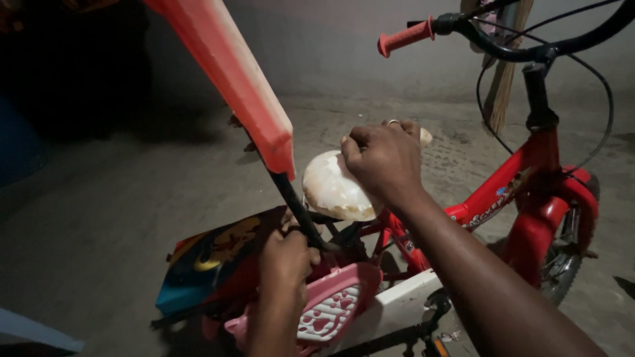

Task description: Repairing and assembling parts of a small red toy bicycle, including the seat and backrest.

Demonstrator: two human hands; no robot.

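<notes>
Dim concrete floor (119, 198) lay under a small red bicycle (529, 178). At twelve o'clock the right hand (383, 158) gripped its white seat (331, 188); at six the left hand (284, 261) seemingly clasped the black backrest bar (291, 198). Twisting unevenly could have tipped the bicycle or pinched fingers.

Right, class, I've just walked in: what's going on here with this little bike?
A person is working on a small red children's bicycle on a concrete floor. Their right hand presses down on the worn white saddle. Their left hand grips the black bar behind the saddle, which carries an orange-red backrest. A pink paw-print sandal sits below.
</notes>
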